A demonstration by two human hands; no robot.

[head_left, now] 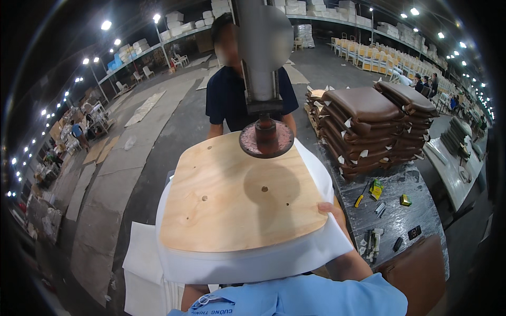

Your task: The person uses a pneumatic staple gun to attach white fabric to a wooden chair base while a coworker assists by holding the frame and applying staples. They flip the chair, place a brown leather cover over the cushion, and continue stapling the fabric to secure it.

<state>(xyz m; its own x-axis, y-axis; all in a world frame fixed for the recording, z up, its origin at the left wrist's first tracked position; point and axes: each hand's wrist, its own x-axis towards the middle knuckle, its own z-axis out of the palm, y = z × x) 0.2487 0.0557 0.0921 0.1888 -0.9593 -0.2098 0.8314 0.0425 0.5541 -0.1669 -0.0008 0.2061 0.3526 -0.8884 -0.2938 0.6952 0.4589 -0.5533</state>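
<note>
A pale plywood seat board (232, 210) with rounded corners and several drilled holes lies over white foam sheeting (211, 269), which sticks out round its edges. My right hand (333, 210) grips the board and foam at the right edge, thumb on top and the other fingers hidden below. Only the forearm of my left arm (194, 296) shows at the bottom; the foam covers that hand. Above the far part of the board hangs a round press plate (266, 139) on a grey vertical cylinder (261, 63). It casts a round shadow on the wood.
Across from me stands a person in a dark shirt (224, 97), hands hidden behind the board. Brown padded seats (363, 121) are stacked at right. A plastic-covered table (390, 221) bears a yellow-handled screwdriver (360, 199) and small boxes. White sheets (142, 268) lie lower left.
</note>
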